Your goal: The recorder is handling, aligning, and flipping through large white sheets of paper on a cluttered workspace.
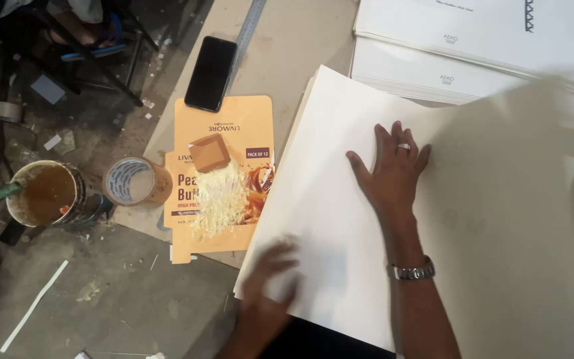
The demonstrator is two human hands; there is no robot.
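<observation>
My right hand (393, 169) lies flat, fingers spread, on the top sheet of a stack of large white paper sheets (327, 193). It wears a ring, with a metal watch on the wrist. My left hand (267, 279) is blurred with motion at the near left corner of the same stack, fingers apart and touching the sheet's edge. A further white sheet (519, 199), blurred, lies over the stack to the right of my right hand.
A flattened orange carton (224, 179) lies left of the stack, with a black phone (211, 73) and a metal ruler (247, 33) above it. A tape roll (131, 181) and a tin of brown glue (44, 193) stand at left. White booklets (473, 53) are stacked behind.
</observation>
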